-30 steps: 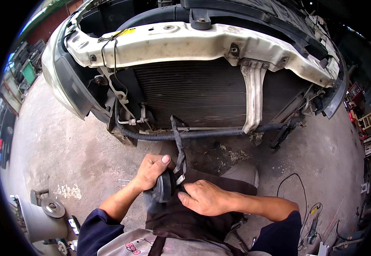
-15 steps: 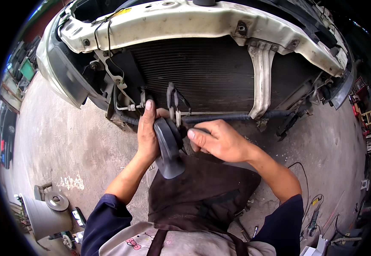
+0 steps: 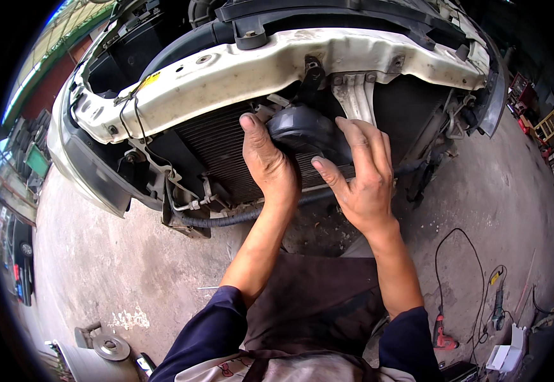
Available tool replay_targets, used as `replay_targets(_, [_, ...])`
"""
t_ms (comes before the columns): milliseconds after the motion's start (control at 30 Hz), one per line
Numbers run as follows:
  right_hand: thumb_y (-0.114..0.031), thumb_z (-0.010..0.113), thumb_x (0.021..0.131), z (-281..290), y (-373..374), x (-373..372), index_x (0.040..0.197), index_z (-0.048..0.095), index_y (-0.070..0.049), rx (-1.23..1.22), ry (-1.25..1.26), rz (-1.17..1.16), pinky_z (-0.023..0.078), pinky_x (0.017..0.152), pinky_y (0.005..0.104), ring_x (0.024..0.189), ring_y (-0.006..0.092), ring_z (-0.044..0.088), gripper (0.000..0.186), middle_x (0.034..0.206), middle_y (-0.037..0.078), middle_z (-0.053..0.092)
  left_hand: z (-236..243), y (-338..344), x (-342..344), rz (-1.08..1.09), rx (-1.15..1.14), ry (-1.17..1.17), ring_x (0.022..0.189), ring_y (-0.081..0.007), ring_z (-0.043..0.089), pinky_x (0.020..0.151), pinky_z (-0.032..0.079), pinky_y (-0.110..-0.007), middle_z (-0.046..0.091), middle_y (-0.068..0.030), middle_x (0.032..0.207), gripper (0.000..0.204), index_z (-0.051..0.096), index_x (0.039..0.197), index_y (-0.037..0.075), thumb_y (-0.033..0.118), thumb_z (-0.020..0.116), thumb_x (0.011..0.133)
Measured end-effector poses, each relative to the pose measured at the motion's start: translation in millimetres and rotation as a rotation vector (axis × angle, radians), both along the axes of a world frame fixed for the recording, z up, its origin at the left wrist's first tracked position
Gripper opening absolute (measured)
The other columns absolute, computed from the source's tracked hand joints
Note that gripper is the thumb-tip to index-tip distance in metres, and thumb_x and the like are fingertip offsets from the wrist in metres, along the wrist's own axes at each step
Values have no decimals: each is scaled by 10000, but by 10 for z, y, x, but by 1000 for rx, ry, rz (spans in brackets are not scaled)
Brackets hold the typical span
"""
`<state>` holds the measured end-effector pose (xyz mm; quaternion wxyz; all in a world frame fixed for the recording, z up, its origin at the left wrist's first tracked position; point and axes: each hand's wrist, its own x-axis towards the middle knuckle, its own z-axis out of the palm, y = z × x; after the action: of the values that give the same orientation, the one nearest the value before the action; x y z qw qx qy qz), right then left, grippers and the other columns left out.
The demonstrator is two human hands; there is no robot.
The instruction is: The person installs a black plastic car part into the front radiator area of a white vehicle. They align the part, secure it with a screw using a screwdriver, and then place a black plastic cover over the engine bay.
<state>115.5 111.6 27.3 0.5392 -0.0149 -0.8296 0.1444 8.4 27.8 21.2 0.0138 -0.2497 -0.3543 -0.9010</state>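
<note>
A black, rounded car horn (image 3: 302, 127) is held just in front of the radiator, under the white crossmember (image 3: 251, 70) of the car front. My left hand (image 3: 272, 169) grips its left side, thumb pointing up and the other fingers hidden behind it. At its right edge is my right hand (image 3: 369, 175), thumb and fingers parted around the horn's flared part. A small metal piece (image 3: 279, 100) shows above the horn, close to a dark bracket (image 3: 314, 71) on the crossmember. Whether the two touch is hard to see.
The finned radiator (image 3: 216, 143) lies behind my hands, with a pale metal brace (image 3: 355, 97) to their right. A ribbed black hose (image 3: 226, 219) runs below. On the floor are a red power tool (image 3: 442, 334), cables and a brake disc (image 3: 111, 347).
Both hands have carried the horn up and to the right, from above my lap to beneath the crossmember. The horn has turned, and my right hand's fingers have spread. My view has shifted.
</note>
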Motion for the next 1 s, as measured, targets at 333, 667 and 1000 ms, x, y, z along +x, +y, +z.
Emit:
replay_targets(333, [-268, 778, 818, -39, -57, -192, 1250, 609, -30, 62, 71, -302, 525, 769, 428, 1000, 346, 562, 521, 1228, 151, 553, -56, 87, -114, 54, -111, 185, 905, -129, 566, 858, 459, -290, 622, -49, 968, 633, 591, 1053, 8, 602, 374, 1029])
replay_targets(667, [-250, 788, 777, -45, -122, -214, 1183, 647, -39, 67, 18, -348, 548, 785, 384, 998, 289, 579, 479, 1179, 84, 607, -6, -188, -258, -115, -318, 276, 879, -129, 636, 803, 514, -268, 675, -71, 981, 550, 591, 1098, -10, 252, 908, 732])
replay_targets(1000, [2, 745, 820, -399, -5, -142, 1158, 652, 31, -45, 331, -151, 503, 820, 382, 987, 302, 591, 351, 1155, 153, 603, 20, -197, -172, 38, -370, 326, 849, -127, 626, 785, 506, -262, 682, -68, 937, 501, 611, 1052, -11, 226, 902, 720])
